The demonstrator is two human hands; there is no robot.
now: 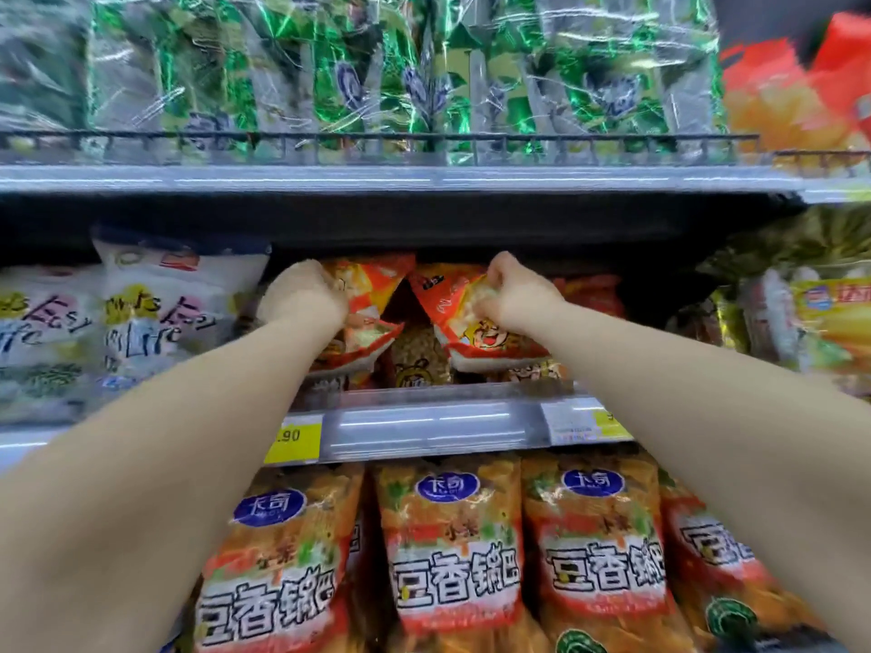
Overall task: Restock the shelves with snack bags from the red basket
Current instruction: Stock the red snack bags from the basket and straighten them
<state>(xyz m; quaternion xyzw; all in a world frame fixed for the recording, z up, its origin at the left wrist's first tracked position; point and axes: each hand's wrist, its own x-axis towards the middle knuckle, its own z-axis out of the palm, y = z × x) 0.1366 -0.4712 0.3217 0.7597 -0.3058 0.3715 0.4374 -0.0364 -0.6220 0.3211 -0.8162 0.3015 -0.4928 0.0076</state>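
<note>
Both my arms reach into the middle shelf (pixel 424 421). My left hand (pixel 306 294) grips the top of an orange-red snack bag (pixel 363 318) that leans to the left. My right hand (pixel 513 294) pinches the upper part of a second orange-red snack bag (pixel 476 337), tilted to the right. The two bags stand apart at the bottom, with more bags of the same kind (pixel 419 360) showing between and below them. The red basket is out of view.
White snack bags (pixel 155 308) stand to the left on the same shelf, yellow and red packs (pixel 820 318) to the right. Green foil bags (pixel 377 73) fill the shelf above behind a wire rail. Orange bags (pixel 452 553) line the shelf below.
</note>
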